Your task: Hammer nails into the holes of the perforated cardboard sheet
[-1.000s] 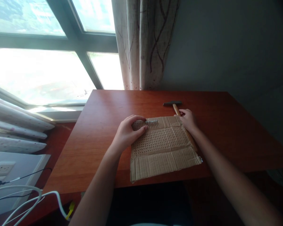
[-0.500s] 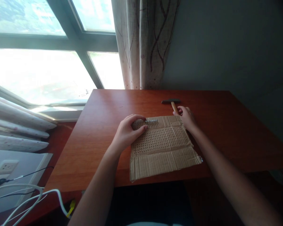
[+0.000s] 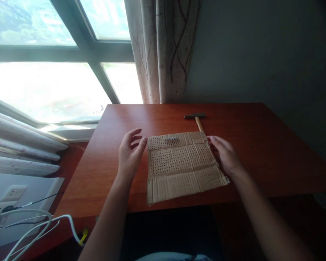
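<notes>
A flat piece of brown cardboard (image 3: 183,159), its upper part covered in rows of small holes, lies near the table's front edge. A short row of metal screws or nails (image 3: 171,139) sits near its far edge. My left hand (image 3: 132,154) is open at the cardboard's upper left edge, fingers apart and thumb tip close to the corner. My right hand (image 3: 225,152) is at the upper right edge, holding nothing, with thumb raised and partly hidden fingers curled near the edge. Behind the cardboard lies a hammer (image 3: 199,124) with a dark head and wooden handle.
The reddish-brown wooden table (image 3: 260,152) stands against a dark wall. A window (image 3: 43,90) and patterned curtain (image 3: 168,54) are behind and to the left. White cables (image 3: 70,223) and a wall socket (image 3: 15,194) are at the lower left.
My left hand has lifted off the cardboard and moved left beside it. My right hand has let go of the hammer handle and come back to the cardboard's right edge.
</notes>
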Demonstrator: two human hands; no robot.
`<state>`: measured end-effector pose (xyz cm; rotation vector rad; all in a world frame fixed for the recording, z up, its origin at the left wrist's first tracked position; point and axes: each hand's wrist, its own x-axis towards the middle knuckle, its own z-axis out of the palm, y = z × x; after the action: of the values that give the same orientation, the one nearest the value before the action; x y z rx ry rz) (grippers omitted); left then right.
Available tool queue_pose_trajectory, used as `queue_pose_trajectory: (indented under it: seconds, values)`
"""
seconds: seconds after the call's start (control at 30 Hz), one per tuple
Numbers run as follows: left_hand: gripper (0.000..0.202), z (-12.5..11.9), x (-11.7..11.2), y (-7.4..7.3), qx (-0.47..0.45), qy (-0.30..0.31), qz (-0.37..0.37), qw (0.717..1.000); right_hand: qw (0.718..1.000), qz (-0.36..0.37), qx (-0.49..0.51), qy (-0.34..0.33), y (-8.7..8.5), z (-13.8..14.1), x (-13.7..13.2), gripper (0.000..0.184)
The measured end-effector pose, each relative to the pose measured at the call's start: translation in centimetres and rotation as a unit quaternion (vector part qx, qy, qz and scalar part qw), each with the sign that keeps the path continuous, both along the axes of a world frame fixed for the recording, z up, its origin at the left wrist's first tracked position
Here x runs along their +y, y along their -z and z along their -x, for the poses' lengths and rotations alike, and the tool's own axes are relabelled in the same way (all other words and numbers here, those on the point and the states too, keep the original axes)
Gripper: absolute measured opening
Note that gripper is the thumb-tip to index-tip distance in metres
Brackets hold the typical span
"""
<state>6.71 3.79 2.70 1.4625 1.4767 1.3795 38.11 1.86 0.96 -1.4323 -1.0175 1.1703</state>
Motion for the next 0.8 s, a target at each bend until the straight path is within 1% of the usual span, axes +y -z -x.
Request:
queue_pose_trajectory:
  seconds: [0.1,0.17,0.23,0.33,0.4,0.5,0.63,0.8]
  values:
    - [0.044,0.5,-1.5,0.4,-0.041,-0.015,0.042,0.998,0.999,0.013,0.037,-0.008,-0.1,0.3,-0.8,0.035]
    - [0.038,0.7,-2.6,0.5,-0.05,-0.02,0.065,0.996,0.998,0.016,0.061,-0.018,-0.2,0.5,-1.1,0.034]
    - [0.032,0.7,-3.5,0.3,-0.049,0.005,0.094,0.994,0.997,0.016,0.074,-0.025,-0.2,0.8,-1.3,0.031]
    - [0.033,0.6,-4.5,-0.2,-0.057,0.073,0.126,0.988,0.996,0.021,0.09,-0.022,-0.6,1.2,-1.4,0.027]
    - [0.036,0.3,-4.8,-0.6,-0.066,0.097,0.135,0.984,0.994,0.029,0.103,-0.019,-0.9,1.4,-1.4,0.029]
    - [0.036,-0.2,-4.9,-0.9,-0.087,0.114,0.159,0.977,0.993,0.036,0.111,-0.012,-1.6,1.8,-1.4,0.035]
    - [0.034,-0.5,-4.9,-0.8,-0.116,0.113,0.175,0.971,0.992,0.039,0.118,-0.006,-2.2,2.1,-1.6,0.038]
    - [0.032,-0.2,-5.1,-0.8,-0.126,0.111,0.177,0.97,0.99,0.042,0.134,-0.005,-3.1,2.5,-2.3,0.037]
